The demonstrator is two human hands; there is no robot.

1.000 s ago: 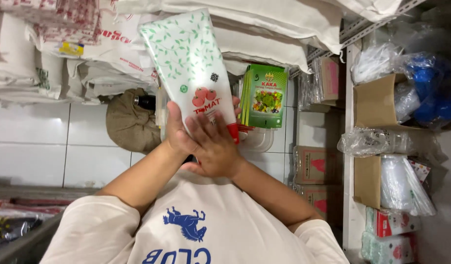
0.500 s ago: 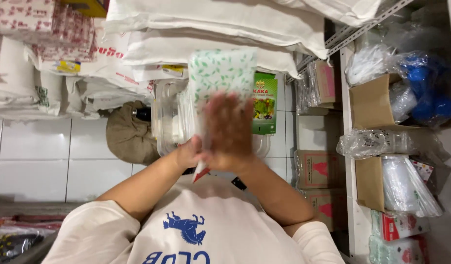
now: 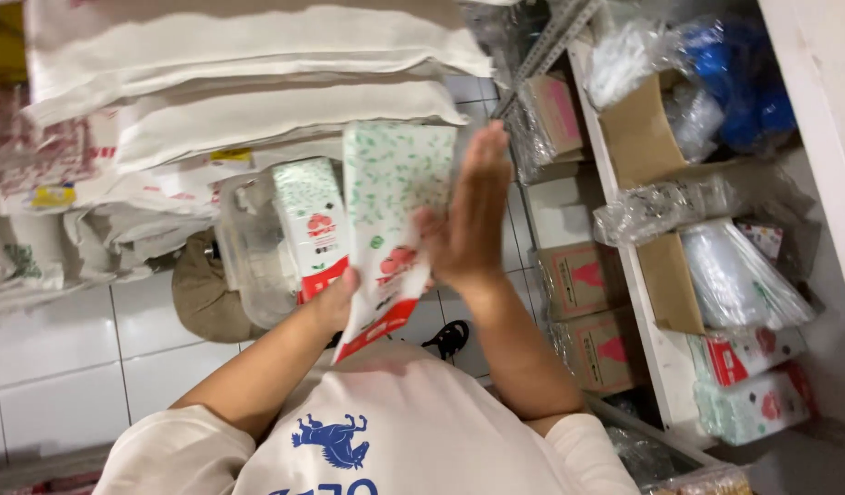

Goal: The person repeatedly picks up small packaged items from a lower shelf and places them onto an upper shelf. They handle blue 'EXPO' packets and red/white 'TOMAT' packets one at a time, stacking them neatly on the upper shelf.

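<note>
A flat white plastic packet with green speckles, a red fruit picture and a red bottom edge (image 3: 386, 229) is held upright in front of the chest, above the cream T-shirt with a blue animal print (image 3: 386, 431). The right hand (image 3: 468, 225) is laid flat against the packet's right face, fingers straight and together, pointing up. The left hand (image 3: 335, 298) is mostly hidden behind the packet's lower left edge; only its heel and thumb side are seen touching the packet, so finger positions cannot be told. The packet is thus pressed between the two hands.

Just left of the packet, a second packet of the same white-green-red print (image 3: 312, 225) is seen standing, with a clear plastic container (image 3: 253, 252) beside it. Further left and lower, a brown rounded cloth item (image 3: 202, 298) rests against the white tiled wall (image 3: 65, 357). Above the packet, large white stacked sacks (image 3: 257, 82) are piled. To the right of the packet, a white shelf unit (image 3: 647, 312) carries brown cardboard boxes (image 3: 583, 275), clear plastic bag bundles (image 3: 734, 275) and blue plastic bags (image 3: 743, 87). More packs with the same print (image 3: 748, 403) are stacked at the shelf's lower end
</note>
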